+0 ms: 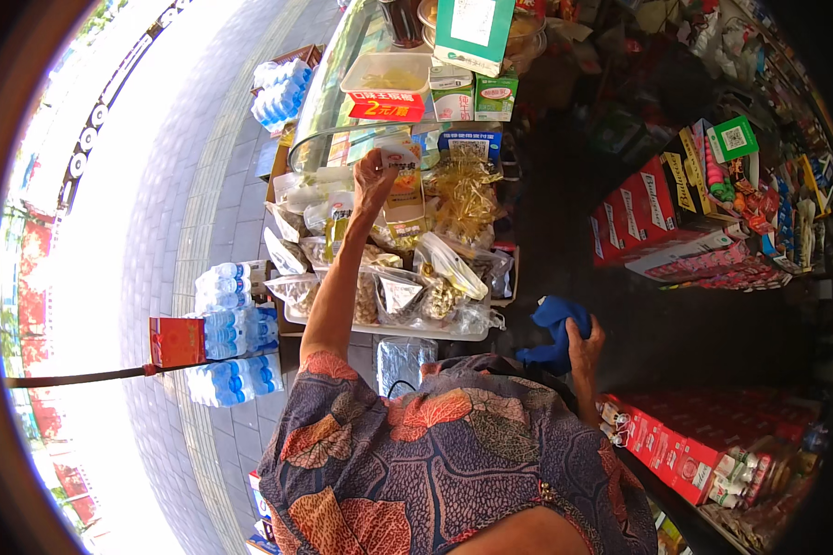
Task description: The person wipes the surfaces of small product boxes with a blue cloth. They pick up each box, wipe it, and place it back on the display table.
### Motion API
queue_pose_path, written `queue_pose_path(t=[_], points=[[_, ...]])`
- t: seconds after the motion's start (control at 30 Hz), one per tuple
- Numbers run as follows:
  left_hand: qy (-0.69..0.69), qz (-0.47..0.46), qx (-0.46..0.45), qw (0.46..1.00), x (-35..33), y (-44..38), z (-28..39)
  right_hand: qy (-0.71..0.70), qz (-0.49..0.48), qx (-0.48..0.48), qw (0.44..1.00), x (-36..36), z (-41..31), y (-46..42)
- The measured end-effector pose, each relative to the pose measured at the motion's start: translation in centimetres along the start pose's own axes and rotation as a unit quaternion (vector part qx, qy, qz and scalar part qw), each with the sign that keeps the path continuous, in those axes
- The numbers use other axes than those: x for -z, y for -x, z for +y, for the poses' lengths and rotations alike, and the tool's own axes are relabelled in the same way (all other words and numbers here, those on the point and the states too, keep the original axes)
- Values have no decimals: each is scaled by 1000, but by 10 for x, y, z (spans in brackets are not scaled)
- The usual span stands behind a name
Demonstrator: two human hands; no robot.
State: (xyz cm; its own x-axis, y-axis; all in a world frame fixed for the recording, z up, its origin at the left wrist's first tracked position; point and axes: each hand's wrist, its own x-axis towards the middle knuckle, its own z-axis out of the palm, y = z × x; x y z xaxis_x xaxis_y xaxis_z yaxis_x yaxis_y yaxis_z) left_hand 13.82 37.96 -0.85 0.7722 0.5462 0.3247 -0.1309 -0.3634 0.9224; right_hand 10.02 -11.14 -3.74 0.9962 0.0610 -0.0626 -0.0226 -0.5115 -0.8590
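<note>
With its fingers at the packet's upper left edge, my left hand (375, 182) grips a white and yellow snack packet (405, 186) that bears writing. More packets lie below it, beside clear zip bags of dried goods (396, 295) in a white tray (389, 331). A crinkled gold-coloured bag (466, 198) lies just right of the held packet. Down at my right side, my right hand (587, 347) is closed around a bunched blue cloth (559, 331).
Beyond the bags stands a curved glass display case (312, 135) carrying a plastic tub (386, 73) and milk cartons (495, 97). Packs of bottled water (232, 329) stand on the paving at left. Red Budweiser cartons (635, 208) and red boxes (687, 451) line the right.
</note>
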Motion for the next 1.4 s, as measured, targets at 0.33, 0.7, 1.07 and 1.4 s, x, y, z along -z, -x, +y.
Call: queue_pose_path(t=[0.33,0.7,1.07,1.4], points=[[-197,87,-47,976,10,1,-13,32,-5,-77,997,-11,2,0],[-197,63,-87,975,14,-21,-19,25,-26,-83,996,-19,-7,-3],[-196,234,23,952,70,45,-31,49,-19,-153,987,-13,11,1],[-413,164,236,864,85,109,-59,73,-49,-75,993,-21,6,-7]])
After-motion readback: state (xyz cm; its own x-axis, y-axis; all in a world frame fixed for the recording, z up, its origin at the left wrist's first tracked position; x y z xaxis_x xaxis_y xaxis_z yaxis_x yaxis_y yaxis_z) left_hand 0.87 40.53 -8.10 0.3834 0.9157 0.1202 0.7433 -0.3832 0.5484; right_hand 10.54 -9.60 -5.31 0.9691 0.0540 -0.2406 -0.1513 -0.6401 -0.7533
